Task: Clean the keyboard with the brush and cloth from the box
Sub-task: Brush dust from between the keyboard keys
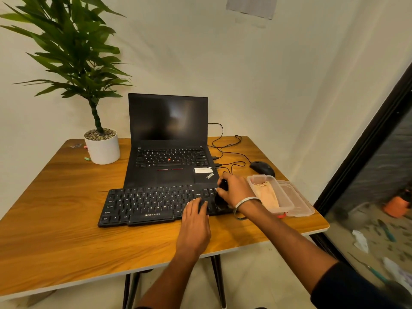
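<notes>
A black keyboard [147,205] lies on the wooden table [66,197] in front of an open laptop. My left hand [196,216] rests flat on the keyboard's right part, fingers spread, holding nothing. My right hand [234,190] grips a black brush [223,185] over the keyboard's right end; dark bristles show under the palm. To the right stands a clear plastic box [283,197] with a beige cloth [266,194] inside. Its lid [301,202] lies beside it.
The black laptop [169,152] stands open behind the keyboard, cables running right to a black mouse [262,168]. A potted plant in a white pot [102,148] sits at the back left. A dark-framed glass panel [367,163] borders the table's right side.
</notes>
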